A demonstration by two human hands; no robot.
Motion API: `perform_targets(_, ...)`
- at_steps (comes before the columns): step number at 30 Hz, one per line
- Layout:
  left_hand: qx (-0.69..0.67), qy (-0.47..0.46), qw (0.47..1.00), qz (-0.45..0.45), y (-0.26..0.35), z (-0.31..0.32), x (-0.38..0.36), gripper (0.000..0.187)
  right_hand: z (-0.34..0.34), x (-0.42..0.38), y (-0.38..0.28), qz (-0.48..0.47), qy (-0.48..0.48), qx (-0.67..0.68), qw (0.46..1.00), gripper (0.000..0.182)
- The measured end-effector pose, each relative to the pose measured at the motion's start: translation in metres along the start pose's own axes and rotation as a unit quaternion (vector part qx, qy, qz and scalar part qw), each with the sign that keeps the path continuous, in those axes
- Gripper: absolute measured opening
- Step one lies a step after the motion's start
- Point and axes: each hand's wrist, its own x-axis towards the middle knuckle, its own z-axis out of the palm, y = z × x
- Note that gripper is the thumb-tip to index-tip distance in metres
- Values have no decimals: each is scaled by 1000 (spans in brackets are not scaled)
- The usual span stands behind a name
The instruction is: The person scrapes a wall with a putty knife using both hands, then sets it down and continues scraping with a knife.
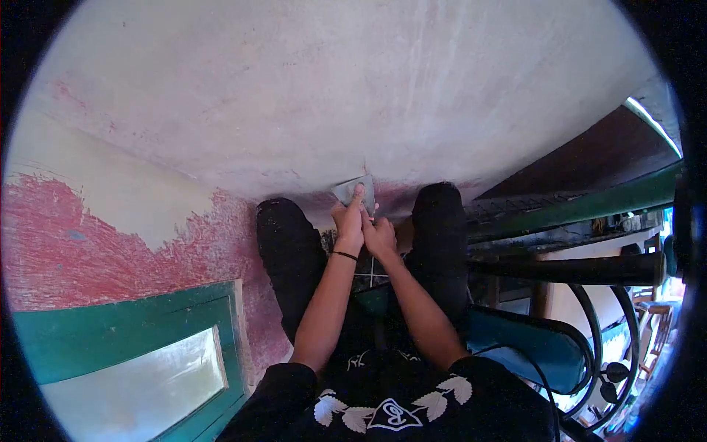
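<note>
While both hands grip it, a scraper (pixel 355 190) is pressed to the wall (pixel 331 88); left hand (pixel 349 225) and right hand (pixel 379 237) fingers are clenched. Most of the wall is stripped pale; red paint (pixel 88 236) is left lower left.

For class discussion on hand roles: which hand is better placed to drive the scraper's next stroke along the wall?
Probably the left hand: its fingers lie on the scraper blade, while the right hand sits lower, behind it.
</note>
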Motion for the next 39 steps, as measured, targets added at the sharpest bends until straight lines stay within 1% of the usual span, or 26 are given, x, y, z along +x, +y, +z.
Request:
perform_targets(2, -10, -5, 1000, 5, 1, 1, 3, 32, 9, 9, 6, -10, 34, -16, 999, 87)
perform_targets(5, -34, -22, 999, 4, 7, 6, 0, 29, 4, 5, 1, -42, 52, 0, 998, 85)
perform_targets(8, -56, -49, 997, 23, 11, 10, 11, 28, -14, 6, -19, -61, 39, -31, 997, 83)
perform_targets(10, -70, -75, 994, 46, 24, 16, 6, 28, -24, 2, -31, -73, 43, -25, 996, 82)
perform_targets(11, -68, -74, 994, 39, 23, 14, 5, 28, -26, 0, -34, -79, 43, -23, 996, 82)
perform_targets(13, -65, -72, 995, 32, 15, 10, 7, 29, -8, 8, -12, -57, 86, -39, 994, 82)
perform_targets(14, -72, -58, 996, 15, 8, 8, 8, 29, -1, 10, -2, -48, 110, -45, 992, 82)
perform_targets(16, -85, -34, 996, -18, -2, 8, 5, 31, -2, 7, 3, -48, 96, -51, 993, 83)
perform_targets(17, -93, -22, 995, -3, -3, 11, 5, 32, -3, 9, 3, -47, 89, -53, 993, 84)
perform_targets(20, -70, -53, 996, 5, 14, 13, 3, 32, -28, -8, -28, -58, 42, -47, 996, 85)
perform_targets(23, -53, -57, 997, 1, 13, 9, 3, 33, -14, 10, -9, -44, 20, -47, 998, 84)
perform_targets(26, -72, -38, 997, -13, -13, -3, 8, 34, -9, -4, -1, -63, 48, -6, 997, 80)
perform_targets(27, -68, -22, 997, -31, -12, -1, 6, 34, -6, -3, 3, -62, 50, -14, 997, 80)
perform_targets(29, -61, -50, 997, 1, -3, 2, 11, 35, 0, 13, 7, -63, 62, -25, 996, 80)
perform_targets(30, -56, -62, 996, 13, 2, 3, 10, 35, 0, 19, 3, -78, 80, -27, 993, 79)
perform_targets(32, -32, -68, 997, 15, 6, 2, 11, 34, 3, 21, 5, -96, 108, -35, 989, 79)
perform_targets(36, -43, -51, 998, 1, -11, -6, 10, 34, 12, 25, 26, -44, 49, -18, 998, 87)
perform_targets(39, -53, -50, 997, 15, 3, 3, 7, 33, -8, 3, -4, -84, 38, 19, 996, 86)
